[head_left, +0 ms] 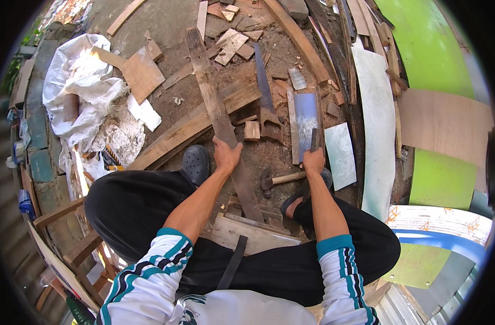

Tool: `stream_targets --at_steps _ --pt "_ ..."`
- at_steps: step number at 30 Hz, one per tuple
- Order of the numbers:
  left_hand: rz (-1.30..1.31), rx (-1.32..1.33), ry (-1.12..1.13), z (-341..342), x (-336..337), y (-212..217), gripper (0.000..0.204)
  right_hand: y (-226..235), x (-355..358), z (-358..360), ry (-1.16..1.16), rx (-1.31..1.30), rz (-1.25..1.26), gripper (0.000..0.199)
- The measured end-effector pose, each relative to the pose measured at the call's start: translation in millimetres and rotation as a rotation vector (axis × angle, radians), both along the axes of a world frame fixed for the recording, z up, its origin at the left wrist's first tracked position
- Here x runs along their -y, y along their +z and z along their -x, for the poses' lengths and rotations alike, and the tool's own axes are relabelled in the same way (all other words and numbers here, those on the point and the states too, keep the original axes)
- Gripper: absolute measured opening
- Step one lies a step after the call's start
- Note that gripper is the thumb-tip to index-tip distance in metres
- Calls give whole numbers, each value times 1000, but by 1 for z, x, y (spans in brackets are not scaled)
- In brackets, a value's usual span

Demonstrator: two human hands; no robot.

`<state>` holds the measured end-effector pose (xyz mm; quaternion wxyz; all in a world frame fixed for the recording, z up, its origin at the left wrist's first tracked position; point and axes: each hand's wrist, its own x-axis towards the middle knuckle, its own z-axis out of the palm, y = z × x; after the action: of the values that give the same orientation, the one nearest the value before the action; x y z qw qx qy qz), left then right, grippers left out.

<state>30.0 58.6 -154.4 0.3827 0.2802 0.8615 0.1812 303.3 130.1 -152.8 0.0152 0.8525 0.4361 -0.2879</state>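
My left hand (226, 156) is wrapped round a long, weathered wooden plank (217, 108), which slopes from far left toward my lap. It crosses over a thicker wooden beam (171, 138) lying on the ground. Near my right foot, my right hand (313, 161) is closed round a short, dark, narrow piece (315, 138); its kind is unclear. Just left of that hand lies a hammer (288, 177) with a wooden handle. Between my hands, farther off, rests a handsaw (264, 81) with a wooden handle, beside a small wood block (252, 130).
White sacking (76, 65) and a plywood piece (142, 75) lie at left. Wood scraps (231, 46) are scattered at the far middle. To the right are a blue-white sheet strip (306, 116), pale sheets (373, 130) and green panels (421, 43). A low wooden piece (247, 234) lies before my lap.
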Motion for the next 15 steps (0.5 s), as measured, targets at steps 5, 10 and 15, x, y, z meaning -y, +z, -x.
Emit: stream_targets --at_steps 5,10,15 --pt "89 -11 -48 0 -5 -13 108 -23 -5 -24 100 -95 251 56" --pt "203 7 -63 6 -9 -18 116 -27 26 5 244 -144 279 58" --pt "254 -13 -97 7 -13 -23 117 -26 29 5 227 -192 234 52"
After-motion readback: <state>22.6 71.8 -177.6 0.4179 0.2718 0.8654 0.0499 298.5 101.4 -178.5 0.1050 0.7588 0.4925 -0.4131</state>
